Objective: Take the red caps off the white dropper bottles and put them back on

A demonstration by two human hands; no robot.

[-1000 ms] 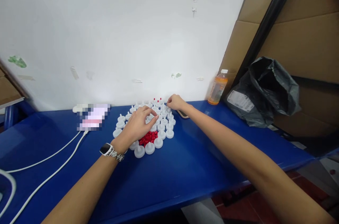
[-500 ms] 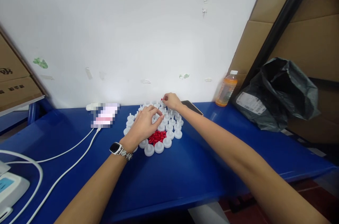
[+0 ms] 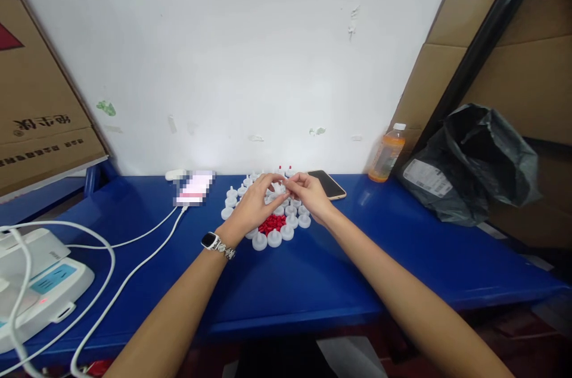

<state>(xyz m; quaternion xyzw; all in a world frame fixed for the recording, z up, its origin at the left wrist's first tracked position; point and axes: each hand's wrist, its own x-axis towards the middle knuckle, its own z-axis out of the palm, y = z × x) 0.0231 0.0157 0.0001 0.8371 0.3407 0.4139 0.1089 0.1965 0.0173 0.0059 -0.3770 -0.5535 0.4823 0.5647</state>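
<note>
Many white nozzle caps (image 3: 274, 238), round with a narrow spout pointing up, stand in a cluster on the blue table, ringing a pile of small red tips (image 3: 271, 224). At the back, two caps bear red tips (image 3: 290, 167) on their spouts. My left hand (image 3: 255, 204), a watch on its wrist, curls thumb and fingers round a white nozzle cap (image 3: 279, 188) above the cluster. Against that cap's spout, my right hand (image 3: 311, 194) presses its fingertips together in a pinch; whatever they hold is hidden.
Behind my right hand lies a dark-screened phone (image 3: 328, 185). An orange drink bottle (image 3: 386, 152) and a black plastic bag (image 3: 473, 163) stand to the right. Leftward are a charging phone (image 3: 196, 186), white cables (image 3: 134, 270) and a power strip (image 3: 67, 282). A white wall rises behind.
My right hand has come back from the rear caps toward my left hand, and their fingertips now meet at a white nozzle cap. The view has shifted a little left.
</note>
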